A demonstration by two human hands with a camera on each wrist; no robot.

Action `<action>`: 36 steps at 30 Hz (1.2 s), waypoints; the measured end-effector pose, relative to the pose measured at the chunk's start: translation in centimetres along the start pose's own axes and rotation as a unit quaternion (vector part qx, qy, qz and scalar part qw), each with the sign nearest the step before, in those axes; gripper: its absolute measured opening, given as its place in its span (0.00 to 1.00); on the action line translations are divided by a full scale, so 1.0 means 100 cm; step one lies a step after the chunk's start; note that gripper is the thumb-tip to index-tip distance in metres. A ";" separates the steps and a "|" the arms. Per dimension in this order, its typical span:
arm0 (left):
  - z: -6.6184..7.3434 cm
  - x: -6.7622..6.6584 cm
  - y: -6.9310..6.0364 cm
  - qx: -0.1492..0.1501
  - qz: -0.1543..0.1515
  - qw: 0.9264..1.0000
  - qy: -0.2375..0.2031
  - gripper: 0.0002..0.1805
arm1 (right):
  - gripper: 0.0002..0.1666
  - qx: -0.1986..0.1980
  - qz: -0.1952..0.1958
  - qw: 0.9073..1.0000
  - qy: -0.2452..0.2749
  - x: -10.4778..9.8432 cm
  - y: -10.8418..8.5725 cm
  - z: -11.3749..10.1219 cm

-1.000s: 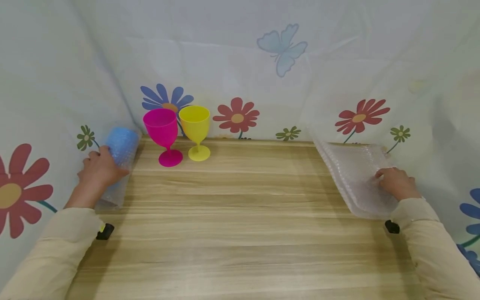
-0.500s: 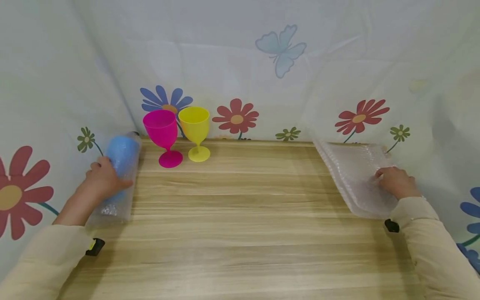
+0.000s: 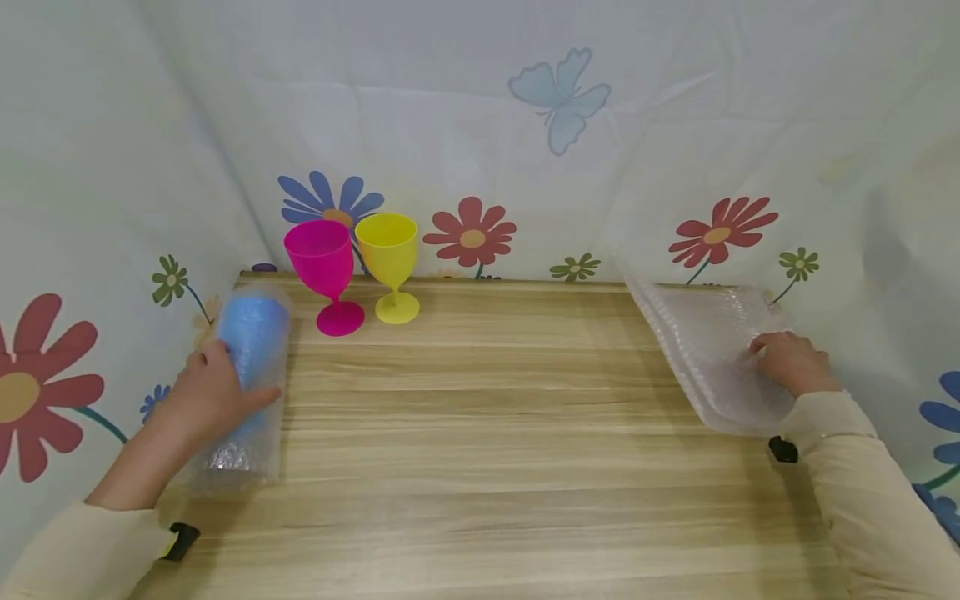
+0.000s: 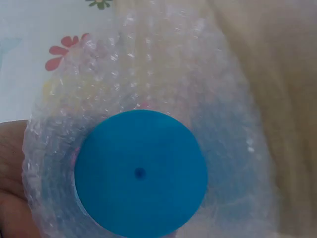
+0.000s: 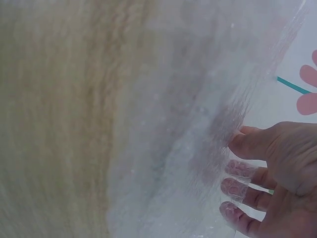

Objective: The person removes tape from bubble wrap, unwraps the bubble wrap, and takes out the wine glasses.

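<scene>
Between eight and nine o'clock, the left hand is curling its grip round a bubble-wrapped blue bundle, thumb stretching toward three o'clock across it, while the blue body is showing beyond that grip toward one o'clock. The left wrist view is showing its flat blue disc (dark dot dead centre). Between three and four, the right hand is pinching clear bubble wrap, which is spreading toward ten o'clock of that grip. A pink goblet and a yellow goblet are standing upright on the tabletop, between one and two o'clock of the left hand.
</scene>
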State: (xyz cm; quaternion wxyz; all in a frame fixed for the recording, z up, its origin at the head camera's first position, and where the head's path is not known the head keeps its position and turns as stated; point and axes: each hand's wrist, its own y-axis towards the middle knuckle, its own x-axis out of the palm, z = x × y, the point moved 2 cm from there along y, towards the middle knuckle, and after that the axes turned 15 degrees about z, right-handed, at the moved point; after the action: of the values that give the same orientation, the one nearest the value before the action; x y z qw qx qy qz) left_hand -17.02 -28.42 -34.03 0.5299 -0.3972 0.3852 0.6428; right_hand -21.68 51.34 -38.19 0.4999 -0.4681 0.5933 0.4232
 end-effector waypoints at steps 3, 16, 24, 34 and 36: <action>0.001 0.002 -0.010 0.015 0.005 1.000 0.006 0.62 | 0.19 -0.004 0.002 1.000 -0.001 0.000 -0.001 0.001; 0.025 0.018 -0.057 0.032 -0.051 0.995 -0.074 0.65 | 0.19 -0.001 0.009 1.000 -0.003 -0.001 -0.003 -0.003; 0.052 0.030 -0.084 0.038 -0.074 0.991 -0.101 0.63 | 0.19 0.002 0.007 1.000 -0.002 -0.002 -0.006 -0.005; 0.088 0.045 -0.093 0.075 -0.086 0.987 -0.114 0.60 | 0.20 -0.002 0.013 1.000 0.003 0.002 -0.006 -0.003; 0.093 0.047 -0.093 0.081 -0.078 0.987 -0.118 0.59 | 0.19 -0.001 0.013 1.000 0.003 0.002 -0.006 -0.003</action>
State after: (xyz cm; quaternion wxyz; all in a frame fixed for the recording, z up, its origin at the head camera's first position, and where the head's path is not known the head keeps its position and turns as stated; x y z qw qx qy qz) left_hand -9.34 -16.79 -35.42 0.6509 -0.3032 0.3387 0.6080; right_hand -21.14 50.91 -38.33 0.4924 -0.4623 0.5998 0.4290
